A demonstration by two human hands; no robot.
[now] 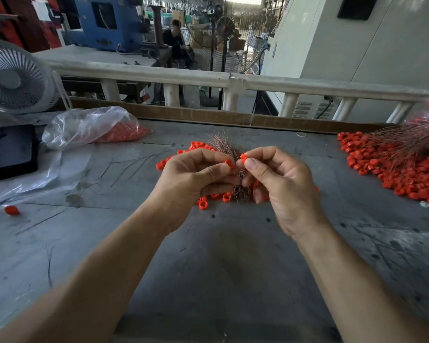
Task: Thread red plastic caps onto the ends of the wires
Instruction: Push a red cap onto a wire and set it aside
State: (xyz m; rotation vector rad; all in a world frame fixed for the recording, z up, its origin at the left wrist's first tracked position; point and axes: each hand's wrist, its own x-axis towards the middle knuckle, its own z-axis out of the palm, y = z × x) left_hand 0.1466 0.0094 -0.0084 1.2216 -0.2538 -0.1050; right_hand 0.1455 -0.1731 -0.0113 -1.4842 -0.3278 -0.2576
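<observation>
We've got a tiny, light red cap pinched in each hand mid-frame, left hand on one cap plus probably the springy wire bundle, right hand on the other cap, so grip by the rims.

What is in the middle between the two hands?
In the head view, a bundle of thin wires stands between the left hand and the right hand, each pinching a red cap.

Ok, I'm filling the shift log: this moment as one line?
left hand: pinches red cap, holds wire bundle | right hand: pinches second cap | loose caps on table
</observation>
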